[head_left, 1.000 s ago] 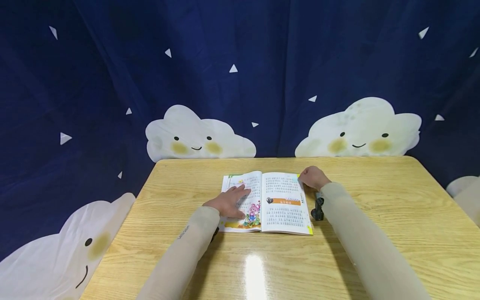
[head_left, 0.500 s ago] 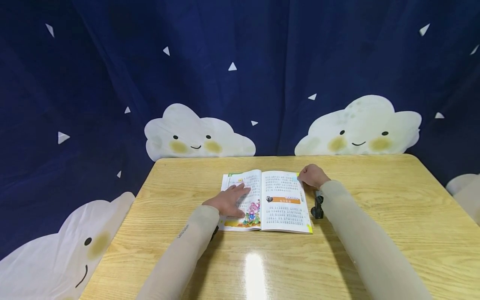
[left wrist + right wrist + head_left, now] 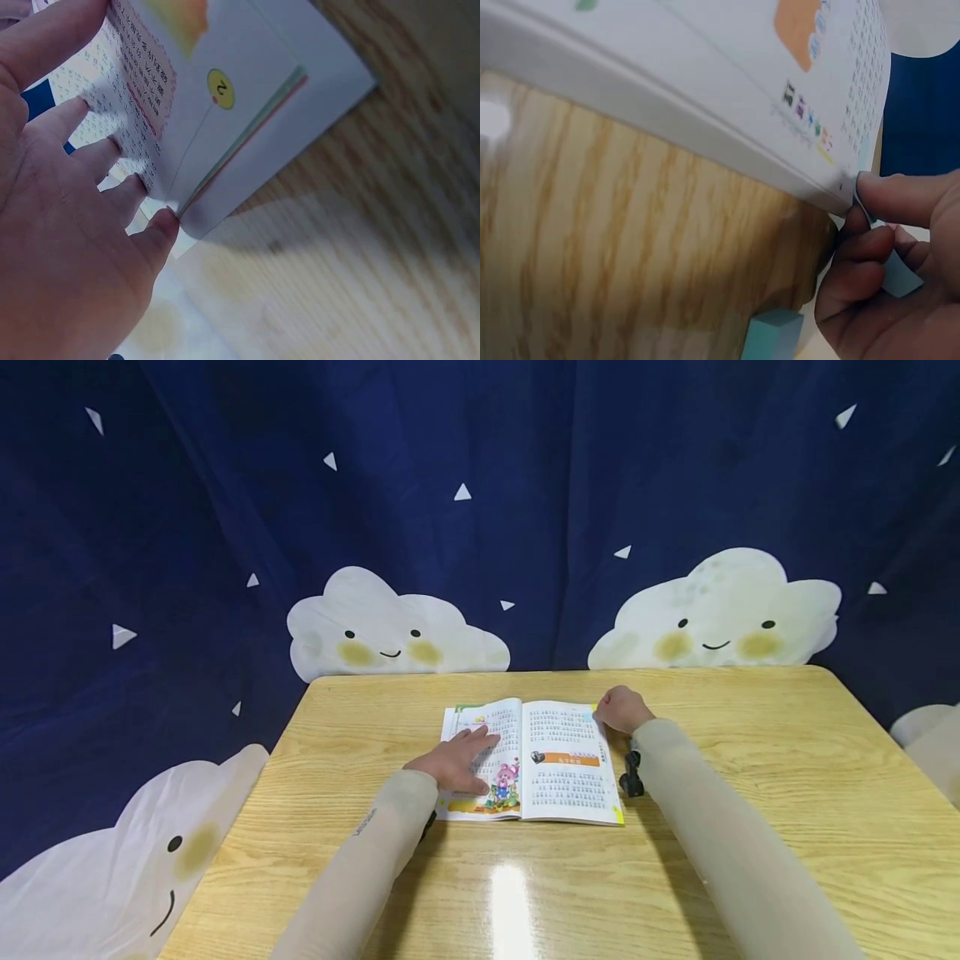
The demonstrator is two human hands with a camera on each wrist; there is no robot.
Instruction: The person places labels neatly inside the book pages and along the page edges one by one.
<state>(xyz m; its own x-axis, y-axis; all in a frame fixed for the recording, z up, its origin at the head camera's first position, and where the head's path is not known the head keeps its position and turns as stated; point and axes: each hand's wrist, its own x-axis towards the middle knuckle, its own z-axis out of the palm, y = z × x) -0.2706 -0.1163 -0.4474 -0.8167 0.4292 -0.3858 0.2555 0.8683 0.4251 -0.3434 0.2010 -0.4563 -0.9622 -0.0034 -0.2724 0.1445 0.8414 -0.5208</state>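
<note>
An open book (image 3: 564, 793) with printed text and coloured pictures lies on the table. My left hand (image 3: 454, 762) rests on its left page with the fingers spread. In the left wrist view the fingertips (image 3: 161, 221) are at the page's outer edge. My right hand (image 3: 624, 709) is at the upper right corner of the right page. Its thumb and curled fingers pinch a pale blue paper slip (image 3: 901, 277) there, whose other end comes out under the palm. Part of the slip shows pale blue on the page corner.
A pale blue block (image 3: 774, 334) sits on the wooden table (image 3: 750, 760) below the right hand. A black wrist camera (image 3: 632, 781) hangs under the right forearm. Behind the table hangs a dark blue curtain (image 3: 420, 443) with white clouds.
The head view has shifted slightly. Both hands keep their places on the book, the left flat on its page and the right at the upper right corner.
</note>
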